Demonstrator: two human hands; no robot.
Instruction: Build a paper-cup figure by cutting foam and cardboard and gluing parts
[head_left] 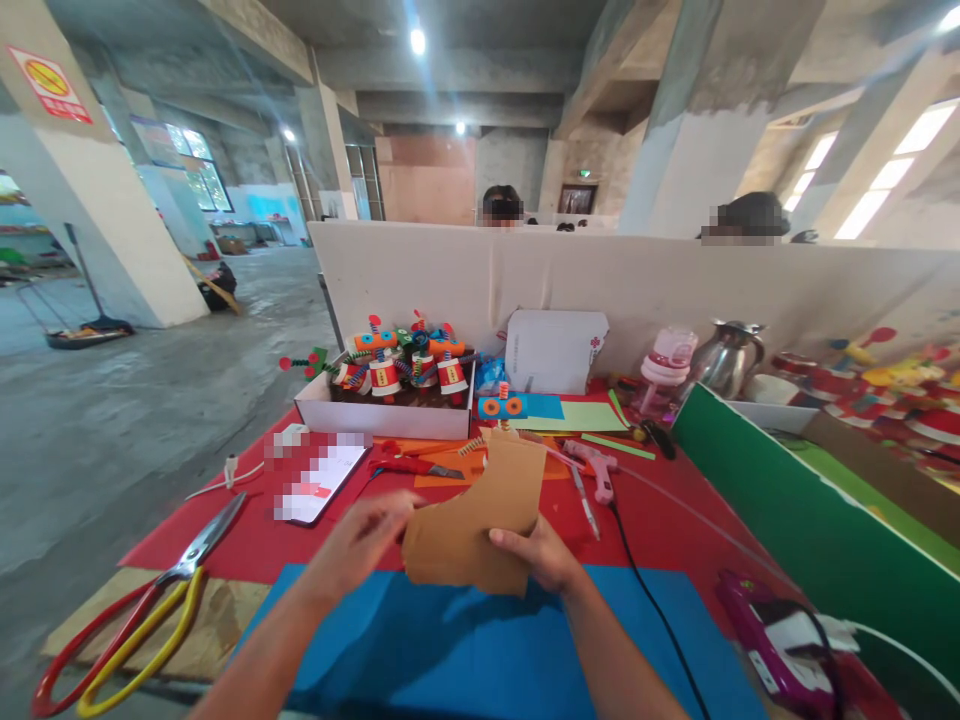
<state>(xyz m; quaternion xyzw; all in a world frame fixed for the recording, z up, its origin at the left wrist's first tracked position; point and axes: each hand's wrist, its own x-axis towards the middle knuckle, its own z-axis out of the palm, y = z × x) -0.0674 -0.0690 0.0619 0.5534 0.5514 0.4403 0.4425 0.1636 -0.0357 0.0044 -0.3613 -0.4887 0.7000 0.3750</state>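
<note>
Right fingers (pixel 513 541) gripped brown card (pixel 474 528), thumb in front, seemingly for steadiness; left fingers (pixel 399 502) met opposite edge, grip unclear.

Head view: one camera, worn on the person's head, above the near side of the red tabletop (pixel 675 530), looking forward across it and tipped down.
Blue sheet: the blue sheet (pixel 360 655) on the tabletop's near part is closest, along the bottom.
Hands: the left hand (pixel 375 535) and right hand (pixel 544 555) are close, over the tabletop, seen from above and behind.
White partition: the white partition (pixel 420 275) stands beyond the tabletop's far side, facing the camera.
Concrete floor: the concrete floor (pixel 270 290) runs off left of the tabletop, well into the distance.
Ceiling: the ceiling (pixel 480 30) shows high above the tabletop.
</note>
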